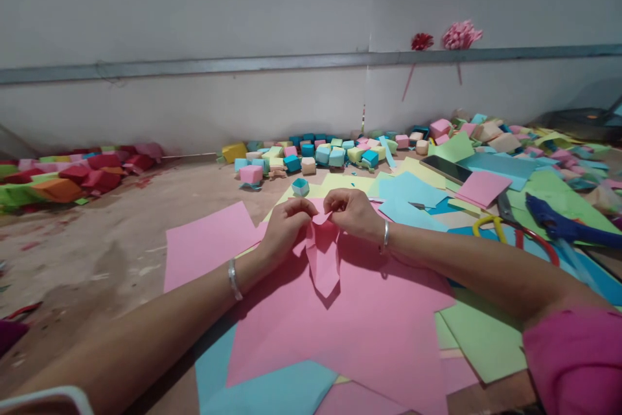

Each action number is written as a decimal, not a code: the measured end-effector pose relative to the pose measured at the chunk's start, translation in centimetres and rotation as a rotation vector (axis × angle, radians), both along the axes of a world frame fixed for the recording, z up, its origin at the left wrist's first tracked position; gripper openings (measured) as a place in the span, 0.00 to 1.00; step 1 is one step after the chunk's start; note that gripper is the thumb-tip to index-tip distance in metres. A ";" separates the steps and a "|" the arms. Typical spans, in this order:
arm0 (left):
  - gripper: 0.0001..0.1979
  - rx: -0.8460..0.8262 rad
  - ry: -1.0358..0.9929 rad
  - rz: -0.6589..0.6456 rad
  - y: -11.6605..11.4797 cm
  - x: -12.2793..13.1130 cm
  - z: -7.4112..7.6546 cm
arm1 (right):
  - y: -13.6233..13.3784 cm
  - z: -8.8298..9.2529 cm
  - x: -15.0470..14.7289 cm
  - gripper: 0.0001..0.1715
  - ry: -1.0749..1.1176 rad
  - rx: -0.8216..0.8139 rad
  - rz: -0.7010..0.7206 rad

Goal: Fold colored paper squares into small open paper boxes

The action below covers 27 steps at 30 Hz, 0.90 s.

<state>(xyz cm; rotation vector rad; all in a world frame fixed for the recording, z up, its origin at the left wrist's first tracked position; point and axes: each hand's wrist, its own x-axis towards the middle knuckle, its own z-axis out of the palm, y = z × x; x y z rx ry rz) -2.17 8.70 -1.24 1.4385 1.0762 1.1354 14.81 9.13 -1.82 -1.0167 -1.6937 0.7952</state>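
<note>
Roughly midway, by the look of it: pink paper piece (323, 259) already creased into a long, narrow shape with a point at its near end, not yet closed into any box form. Pinched at its far end by left hand (284, 227) and right hand (354, 213), with thumbs and fingertips of both clamped together on the paper's top edge and the hands nearly touching. Resting over a spread of loose pink sheets (369, 318) at the middle of the table (97, 240), with blue and green sheets underneath and off to the right.

Finished work, judging by the far side: a heap of small paper boxes (315, 155) in blue, pink, yellow and pale green along the wall. One blue box (300, 187) standing apart just beyond the hands, one pink box (251, 174) a little further left. Too small to tell whether open or lidded, or whether holding anything. More folded shapes in red, orange and green (72, 179) piled at the far left.

Unfinished, as a judgement: many sheets lying flat and unfolded, so plenty of paper not yet worked.

To the right, untouched and well apart from both hands: scissors (490, 224) with yellow and red handles, a blue glue gun (558, 226), and further off a phone (446, 169) lying on the paper.
</note>
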 end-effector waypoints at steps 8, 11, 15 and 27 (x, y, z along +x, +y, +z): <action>0.09 -0.042 -0.004 -0.078 -0.2 0.1 0.0 | -0.2 -0.1 0.1 0.11 -0.176 0.177 -0.015; 0.09 -0.030 0.010 -0.100 -0.2 0.1 -0.1 | -0.2 -0.2 0.1 0.11 -0.229 0.245 -0.014; 0.09 -0.003 0.042 -0.101 0.0 0.0 -0.3 | -0.1 -0.3 0.3 0.12 -0.303 0.204 -0.018; 0.13 0.146 0.154 0.003 0.6 -0.2 -0.8 | -0.6 0.5 0.0 0.02 -0.292 0.132 -0.052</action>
